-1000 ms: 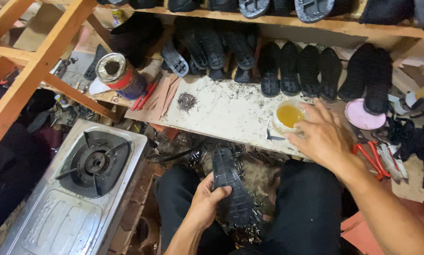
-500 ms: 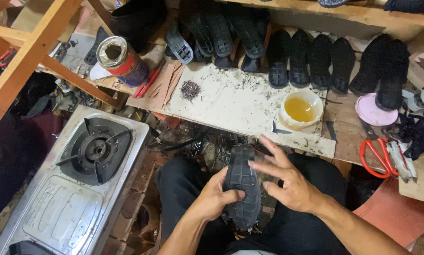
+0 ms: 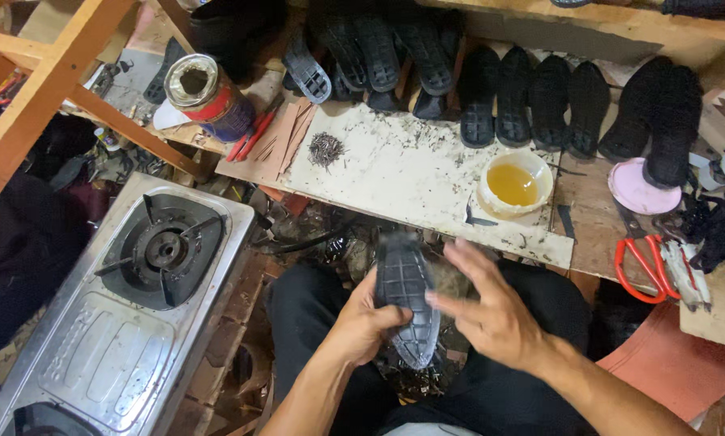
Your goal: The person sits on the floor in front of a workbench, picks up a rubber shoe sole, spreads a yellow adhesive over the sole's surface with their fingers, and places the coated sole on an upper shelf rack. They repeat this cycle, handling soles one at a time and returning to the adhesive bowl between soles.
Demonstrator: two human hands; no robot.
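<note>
My left hand (image 3: 365, 321) grips a black rubber shoe sole (image 3: 407, 295) over my lap, tread side up and pointing away from me. My right hand (image 3: 493, 311) hovers just right of the sole with its fingers spread, fingertips touching or nearly touching the sole's edge. A white bowl of yellow liquid (image 3: 515, 183) stands on the stained white board (image 3: 395, 178) in front of me.
Several black soles (image 3: 532, 101) line the back of the board. A pile of small nails (image 3: 325, 149), a tin can (image 3: 203, 95), red-handled scissors (image 3: 641, 258) and a pink lid (image 3: 635, 187) lie around. A steel gas stove (image 3: 128, 299) sits at left beside wooden beams (image 3: 48, 89).
My right hand has come back from the bowl of yellow liquid to the sole. The sole has been lifted and turned tread up in my left hand.
</note>
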